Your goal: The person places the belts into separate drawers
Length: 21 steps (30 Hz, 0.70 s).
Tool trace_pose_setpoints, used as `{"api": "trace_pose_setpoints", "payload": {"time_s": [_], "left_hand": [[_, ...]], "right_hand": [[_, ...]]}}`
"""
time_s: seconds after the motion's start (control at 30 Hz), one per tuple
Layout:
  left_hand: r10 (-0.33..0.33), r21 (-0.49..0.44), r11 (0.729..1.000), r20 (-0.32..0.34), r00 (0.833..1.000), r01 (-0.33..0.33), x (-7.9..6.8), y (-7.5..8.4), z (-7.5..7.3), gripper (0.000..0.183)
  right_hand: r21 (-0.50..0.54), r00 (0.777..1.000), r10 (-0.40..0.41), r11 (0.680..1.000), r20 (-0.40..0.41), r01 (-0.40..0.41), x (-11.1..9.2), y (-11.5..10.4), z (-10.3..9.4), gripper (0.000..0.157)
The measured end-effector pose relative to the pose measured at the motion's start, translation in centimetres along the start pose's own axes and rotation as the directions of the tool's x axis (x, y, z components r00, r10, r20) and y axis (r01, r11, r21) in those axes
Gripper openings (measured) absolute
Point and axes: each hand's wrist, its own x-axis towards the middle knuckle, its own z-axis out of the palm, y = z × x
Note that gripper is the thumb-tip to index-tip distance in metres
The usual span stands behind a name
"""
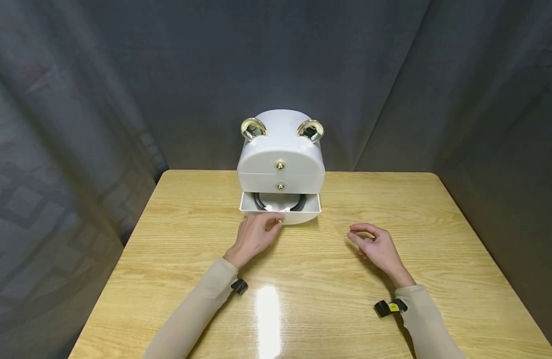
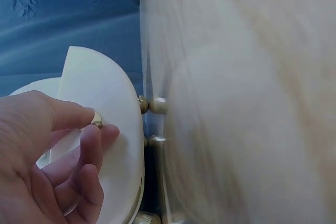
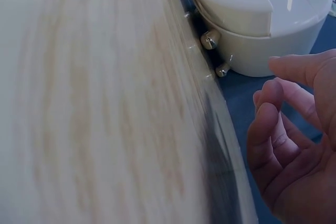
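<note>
A white rounded storage box (image 1: 282, 142) with gold ears stands at the back of the table. Its bottom drawer (image 1: 304, 218) is pulled out, and a coiled black cable (image 1: 301, 202) with white ties lies inside. My left hand (image 1: 254, 234) pinches the drawer's small gold knob (image 2: 97, 119) between thumb and fingers; the other fingers lie curled below it. To the right of the box, my right hand (image 1: 380, 249) hovers over the table, fingers loosely bent and holding nothing.
Two upper drawers with gold knobs (image 1: 280, 166) are closed. Gold ball feet (image 3: 211, 39) support the box on the wooden table (image 1: 329, 279). A grey curtain (image 1: 370, 75) hangs close behind and along both sides. Dark wrist devices (image 1: 383, 308) sit at both sleeves.
</note>
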Motion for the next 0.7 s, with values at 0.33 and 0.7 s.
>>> {"api": "trace_pose_setpoints", "payload": {"time_s": [0.33, 0.7], "left_hand": [[-0.014, -0.010, 1.000, -0.011, 1.000, 0.014, 0.8, 0.0, 0.0, 0.021], [-0.040, 0.001, 0.999, 0.009, 0.999, 0.040, 1.8, -0.5, 0.0, 0.023]], "right_hand": [[-0.003, 1.000, -0.006, 1.000, -0.007, 0.006, -0.1, 0.1, 0.0, 0.036], [-0.004, 1.000, 0.007, 1.000, -0.002, -0.007, -0.1, 0.2, 0.1, 0.036]]}}
